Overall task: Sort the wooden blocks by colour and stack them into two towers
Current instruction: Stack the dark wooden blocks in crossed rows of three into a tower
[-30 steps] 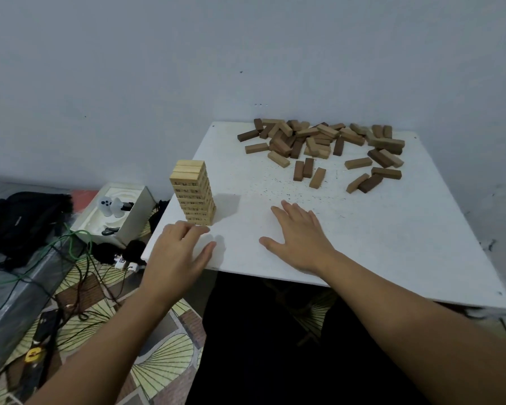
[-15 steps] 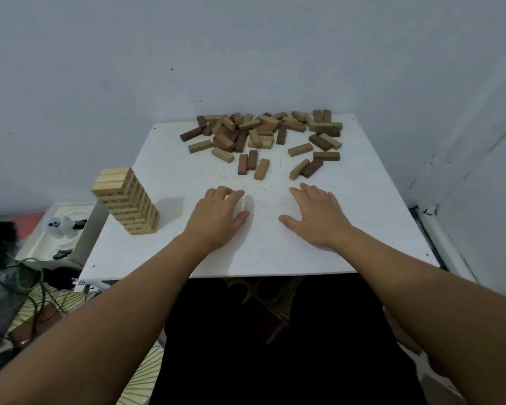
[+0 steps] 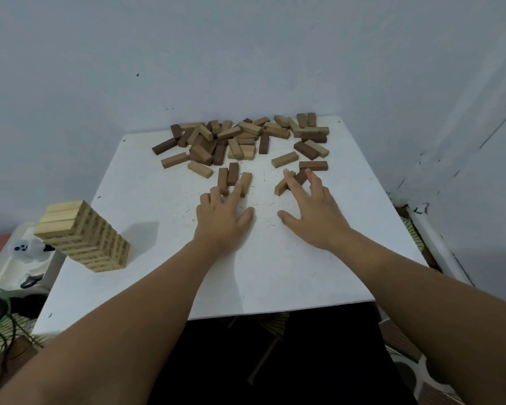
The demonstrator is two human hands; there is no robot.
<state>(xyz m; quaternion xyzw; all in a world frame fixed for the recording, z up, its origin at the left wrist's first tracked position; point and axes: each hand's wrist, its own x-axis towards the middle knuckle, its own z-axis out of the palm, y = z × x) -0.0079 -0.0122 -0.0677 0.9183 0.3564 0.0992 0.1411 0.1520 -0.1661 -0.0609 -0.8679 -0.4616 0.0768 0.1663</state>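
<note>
Two bare hands reach the loose wooden blocks on the white worktop.
Left hand and right hand have fingers apart, holding nothing; choose one colour only, away from the pale stacked tower.

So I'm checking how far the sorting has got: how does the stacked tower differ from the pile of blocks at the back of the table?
The tower is neatly layered and upright; the pile is loose blocks scattered flat and jumbled. The tower shows only light wood; the pile mixes light and dark brown. The tower stands at the table's near left corner, away from both hands; the pile lies at the far edge, by the fingertips. Both are made of same-shaped wooden blocks.
</note>
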